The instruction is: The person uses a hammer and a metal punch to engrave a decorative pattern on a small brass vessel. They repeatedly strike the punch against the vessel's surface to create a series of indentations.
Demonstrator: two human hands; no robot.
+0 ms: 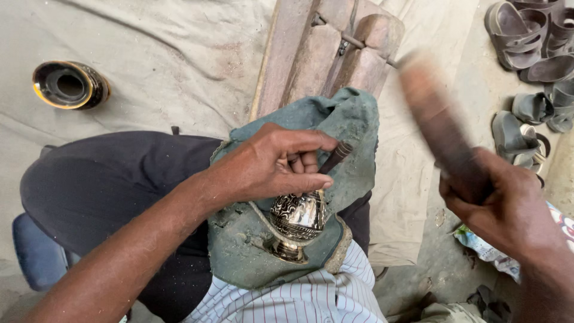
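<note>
A pale canvas sheet [179, 54] covers the ground, with a wooden block frame [323, 54] lying on it ahead of the seated person and several sandals [532, 66] grouped on bare ground at the far right. A dark, gold-rimmed metal vessel [70, 85] lies on its side on the sheet, well apart from the work. A green cloth pad [353, 131] is draped over the person's lap and onto the near end of the frame. On this pad rests the engraved metal vase [297, 218], dark with bright incised patterning, its foot turned toward the person's body. The left hand [272, 161] is closed around a slim chisel [335, 157], fingers bearing on the vase top and the tool angled down toward the surface; the tip itself is hidden by the fingers. The right hand [505, 206] is clamped on the handle of a wooden mallet [436, 119], raised and motion-blurred, apart from the left hand. The step in hand appears to be chasing the pattern by struck blows. The next strike calls for a square hit on the chisel head, with the vase held steady against the pad.
</note>
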